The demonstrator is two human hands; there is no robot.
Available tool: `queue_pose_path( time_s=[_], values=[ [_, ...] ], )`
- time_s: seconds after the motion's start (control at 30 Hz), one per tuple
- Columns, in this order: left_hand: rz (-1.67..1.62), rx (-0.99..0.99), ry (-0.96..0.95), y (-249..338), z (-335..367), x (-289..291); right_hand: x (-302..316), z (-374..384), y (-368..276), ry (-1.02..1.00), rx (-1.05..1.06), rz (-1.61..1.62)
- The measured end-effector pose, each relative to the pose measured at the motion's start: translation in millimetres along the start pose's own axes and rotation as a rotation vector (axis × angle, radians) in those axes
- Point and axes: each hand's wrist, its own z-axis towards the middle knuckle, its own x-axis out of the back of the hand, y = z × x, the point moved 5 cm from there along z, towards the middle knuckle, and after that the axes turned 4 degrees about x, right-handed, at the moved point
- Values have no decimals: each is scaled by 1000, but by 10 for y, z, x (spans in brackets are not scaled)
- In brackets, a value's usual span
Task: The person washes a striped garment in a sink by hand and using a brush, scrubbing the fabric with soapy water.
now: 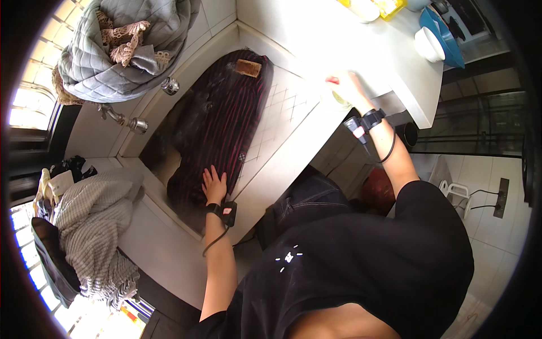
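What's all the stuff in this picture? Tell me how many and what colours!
Basin: 1, white, middle
Striped cloth: 1, dark with red stripes, in the basin
Block: 1, brown, on the cloth's upper end
Taps: 2, silver, left of the basin
Quilted cloth: 1, grey, upper left
Lacy cloth: 1, pink, on the quilted one
Ribbed cloth: 1, grey, lower left
Counter: 1, white, upper right
Bowl: 1, white, on the counter
Packet: 1, yellow, top edge
T-shirt: 1, black, on the person
Wristbands: 2, black, one per wrist
Left hand: 1, on the striped cloth
Right hand: 1, by the counter; grip unclear
Smaller things: too unclear
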Motion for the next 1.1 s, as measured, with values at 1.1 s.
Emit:
queue_pose_path(
  time_s=[1.1],
  values=[
    [206,-30,369,56,-337,521,-1913,14,-1358,-598,-193,1287]
  ],
)
